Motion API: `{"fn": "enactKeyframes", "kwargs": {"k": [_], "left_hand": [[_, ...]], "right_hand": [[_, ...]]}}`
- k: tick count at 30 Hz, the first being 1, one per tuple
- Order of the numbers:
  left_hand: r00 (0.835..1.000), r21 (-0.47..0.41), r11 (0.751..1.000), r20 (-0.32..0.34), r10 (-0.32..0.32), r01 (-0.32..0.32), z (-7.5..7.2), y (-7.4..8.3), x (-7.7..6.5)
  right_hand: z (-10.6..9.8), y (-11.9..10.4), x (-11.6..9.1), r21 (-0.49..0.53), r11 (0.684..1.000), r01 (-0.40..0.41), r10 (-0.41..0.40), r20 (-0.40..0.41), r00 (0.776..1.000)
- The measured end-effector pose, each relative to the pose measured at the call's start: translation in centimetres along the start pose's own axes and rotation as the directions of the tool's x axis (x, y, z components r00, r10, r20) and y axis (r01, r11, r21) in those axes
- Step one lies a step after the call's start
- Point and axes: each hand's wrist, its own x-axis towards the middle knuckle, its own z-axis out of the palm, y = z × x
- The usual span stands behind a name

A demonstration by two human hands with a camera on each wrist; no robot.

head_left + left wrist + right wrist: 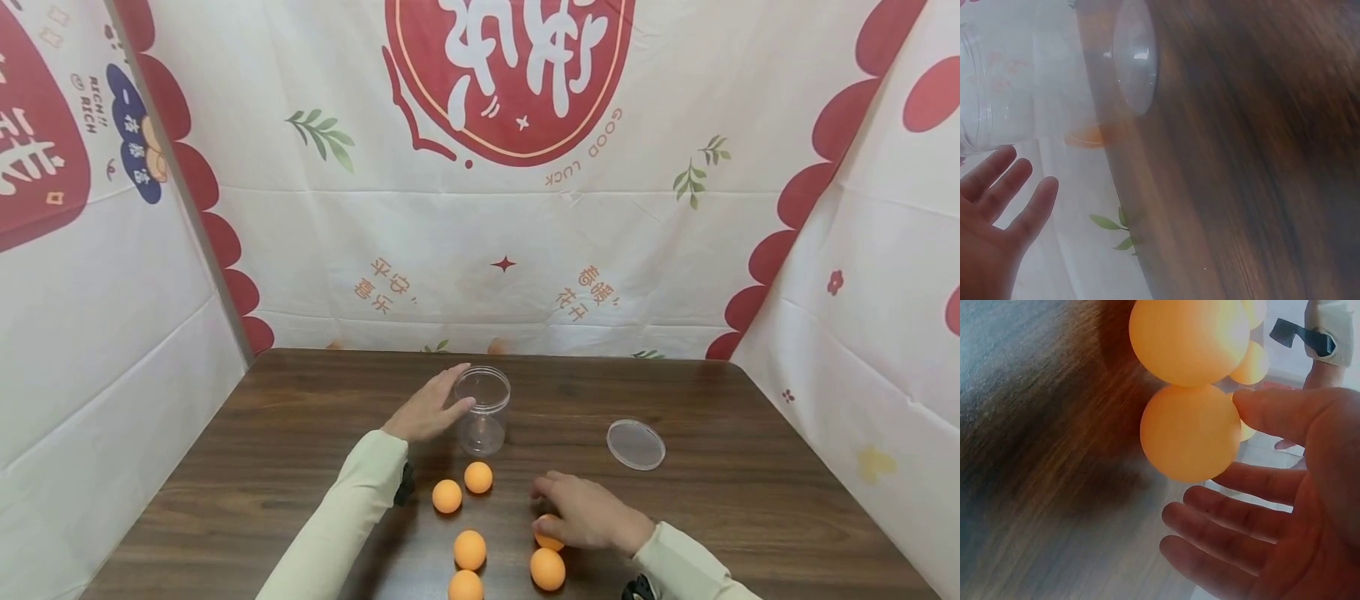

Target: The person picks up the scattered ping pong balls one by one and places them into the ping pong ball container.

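Observation:
A clear plastic jar (482, 417) stands upright without its lid near the middle of the table. My left hand (431, 406) is at the jar's upper left side, fingers spread. In the left wrist view its fingertips (1005, 153) come up to the threaded rim; firm contact cannot be told. My right hand (587, 510) reaches over an orange ping-pong ball (550, 533). The right wrist view shows the thumb and index fingertip at the edge of that ball (1190, 432), the other fingers loosely extended. A second ping-pong ball (547, 569) touches it on the near side.
A round clear lid (636, 444) lies flat on the brown wooden table (315, 392), right of the jar. Several more balls lie left of my right hand, including one ball (477, 477) in front of the jar. Printed cloth (495, 225) walls the table's back and sides.

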Motion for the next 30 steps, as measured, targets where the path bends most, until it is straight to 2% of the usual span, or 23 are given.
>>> {"fn": "enactKeyframes", "kwargs": {"k": [12,15,20,25,30], "left_hand": [[0.998,-0.057,0.996,0.007,-0.068,0.068,-0.2,-0.3,-0.1],[0.998,-0.070,0.995,0.009,-0.064,0.065,-0.3,-0.4,-0.2],[0.998,-0.042,0.998,0.031,-0.051,0.052,-0.2,-0.6,-0.2],[1.000,-0.036,0.999,0.024,0.003,-0.002,-0.2,-0.6,-0.2],[1.000,-0.039,0.999,0.028,-0.005,0.007,-0.1,-0.5,-0.2]], "right_hand": [[-0.7,-0.5,-0.1,-0.037,0.999,-0.002,0.002,0.017,1.000],[-0.9,-0.6,-0.1,-0.040,0.999,-0.005,0.006,0.024,1.000],[-0.9,-0.6,-0.2,-0.032,0.999,-0.002,0.003,0.048,0.999],[-0.7,-0.4,-0.5,-0.045,0.999,0.014,-0.012,0.050,0.999],[-0.6,-0.2,-0.7,-0.030,0.999,0.015,-0.013,0.061,0.998]]}}
